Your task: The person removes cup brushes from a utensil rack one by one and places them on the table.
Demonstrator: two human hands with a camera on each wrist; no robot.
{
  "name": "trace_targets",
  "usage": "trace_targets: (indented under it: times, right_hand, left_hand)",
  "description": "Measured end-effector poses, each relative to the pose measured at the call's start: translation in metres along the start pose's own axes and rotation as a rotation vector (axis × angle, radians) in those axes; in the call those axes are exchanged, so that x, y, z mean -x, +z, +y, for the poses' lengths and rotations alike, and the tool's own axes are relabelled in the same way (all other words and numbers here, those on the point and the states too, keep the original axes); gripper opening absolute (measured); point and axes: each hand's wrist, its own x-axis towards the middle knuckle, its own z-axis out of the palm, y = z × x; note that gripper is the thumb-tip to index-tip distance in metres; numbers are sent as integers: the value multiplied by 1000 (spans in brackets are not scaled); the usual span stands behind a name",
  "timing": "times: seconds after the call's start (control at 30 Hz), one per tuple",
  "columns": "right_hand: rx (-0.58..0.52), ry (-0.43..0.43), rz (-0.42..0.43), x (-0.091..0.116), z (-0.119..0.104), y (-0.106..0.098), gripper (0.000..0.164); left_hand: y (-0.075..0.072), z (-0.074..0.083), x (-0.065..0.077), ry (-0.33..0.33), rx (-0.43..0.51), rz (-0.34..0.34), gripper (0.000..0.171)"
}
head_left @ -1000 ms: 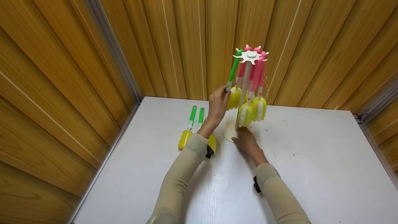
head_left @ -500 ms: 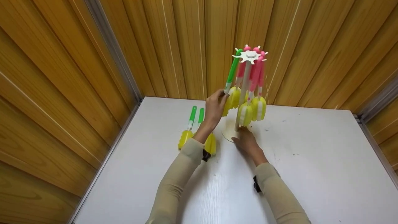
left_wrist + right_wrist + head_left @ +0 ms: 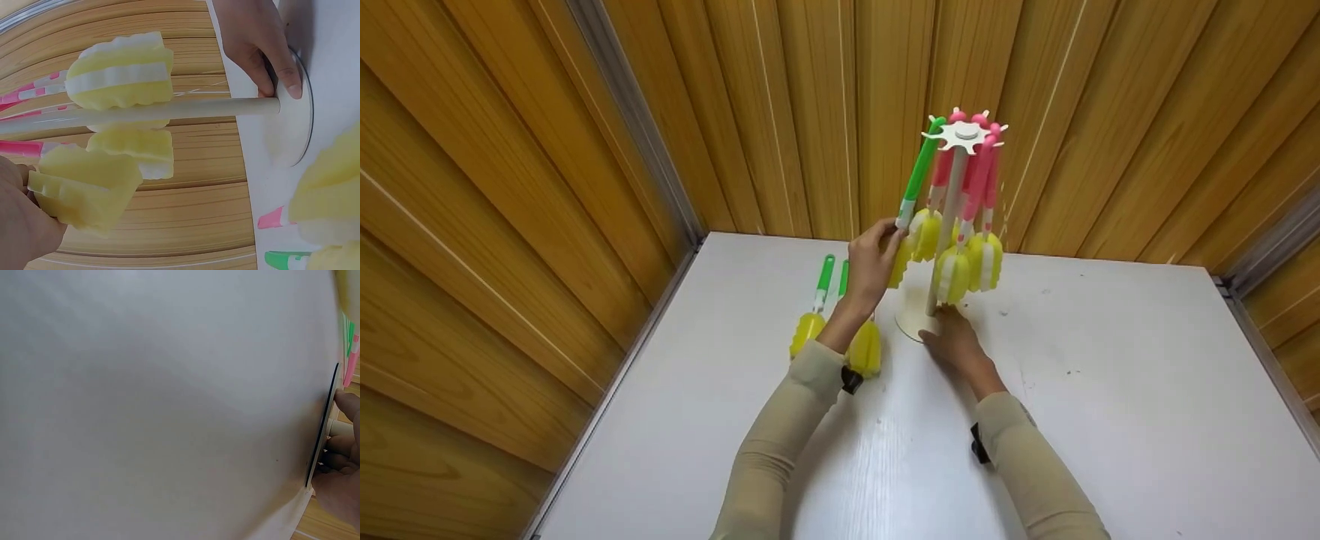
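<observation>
1. While the round cream base (image 3: 913,321) of an upright rack with a slim cream pole (image 3: 951,206) is steadied by the right hand (image 3: 956,341), a sponge brush with a bright green handle, white neck and yellow head (image 3: 917,176) is held by the left hand (image 3: 874,266).

2. By the left thumb and fingers, the brush is pinched low, around its neck. The right fingers are set apart beside the pole's foot and pressed onto the base; how far some are bent cannot be told.

3. At the left of the white, star-shaped disc (image 3: 966,139) topping the pole, the green handle's upper end is placed among the prongs; whether it is fully caught cannot be seen. The brush is tilted, its head swung left, away from the pole.

4. Several pink-handled brushes with yellow-and-white sponge heads (image 3: 977,184) are hung around the disc. Left of the rack, yellow-headed, green-handled brushes (image 3: 808,335) are laid on the white table (image 3: 1110,390).

5. The step in hand is judged to be the seating of the green-handled brush, though its removal cannot be ruled out. For the next move, a firmly held base and a gently eased grip seem to be called for.
</observation>
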Motion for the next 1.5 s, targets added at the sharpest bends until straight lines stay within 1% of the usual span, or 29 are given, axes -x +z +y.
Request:
trace_targets:
  times: [0.13,0.33,0.47,0.57,0.7,0.87,1.07,1.3,1.43,1.5]
  right_hand:
    - [1,6,1,0,2,0,59]
    - [-8,25,-6,1,3,1,62]
    - [-30,28,-16,1,4,1,65]
    - [-20,14,-16,1,5,1,62]
    - [4,-1,-15,1,5,1,58]
    - [-7,30,-33,0,4,2,63]
    - [-22,59,-50,-1,3,2,67]
    - [-14,63,-61,-3,3,2,70]
    - [-29,68,-55,-2,1,0,70]
    - [-29,55,-42,-1,1,0,68]
  left_hand:
    - [-2,2,1,-2,2,0,22]
    - [-3,5,1,-31,44,-12,23]
    - [-4,7,-1,-27,59,-10,22]
    - [-4,9,-3,-12,74,-9,21]
    - [-4,11,-5,-12,87,-7,21]
    - [-5,11,-6,-24,86,-6,20]
    - [-6,12,-7,-11,94,-12,20]
    - [-9,15,-10,-9,116,-9,18]
    - [-10,14,-11,-1,111,-10,18]
    - [-10,13,-11,0,102,-11,18]
